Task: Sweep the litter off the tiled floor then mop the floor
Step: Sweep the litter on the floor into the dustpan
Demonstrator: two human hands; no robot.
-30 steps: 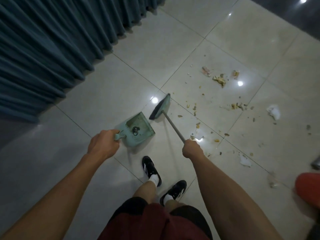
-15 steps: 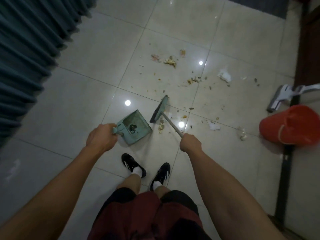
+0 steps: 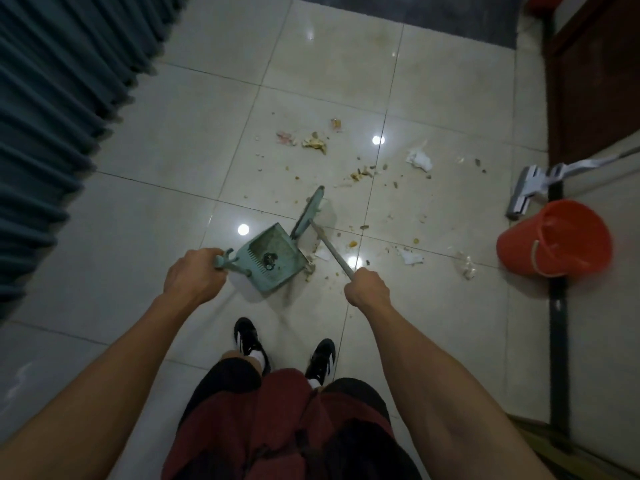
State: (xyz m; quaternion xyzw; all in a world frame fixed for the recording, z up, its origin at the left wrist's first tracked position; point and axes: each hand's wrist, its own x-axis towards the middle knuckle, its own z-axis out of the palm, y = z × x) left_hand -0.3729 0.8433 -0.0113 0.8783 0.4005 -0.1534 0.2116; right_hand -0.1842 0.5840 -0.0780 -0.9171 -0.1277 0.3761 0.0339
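The left hand (image 3: 194, 277) curls round the handle of a pale green plastic dustpan (image 3: 273, 261), its flat mouth tilted toward the litter (image 3: 315, 143) strewn across the glossy tiled floor (image 3: 433, 98). Just right of the dustpan, the right hand (image 3: 367, 287) grips a thin broom (image 3: 311, 211), its stick slanting away from the person. An orange bucket (image 3: 550, 240) stands well right of the dustpan, a mop (image 3: 526, 192) beside it.

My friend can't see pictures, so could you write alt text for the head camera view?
Seen from above, a person's left hand grips a green dustpan on the tiled floor while the right hand grips a small broom beside it. Food scraps and paper litter lie scattered ahead; an orange bucket and mop stand to the right.
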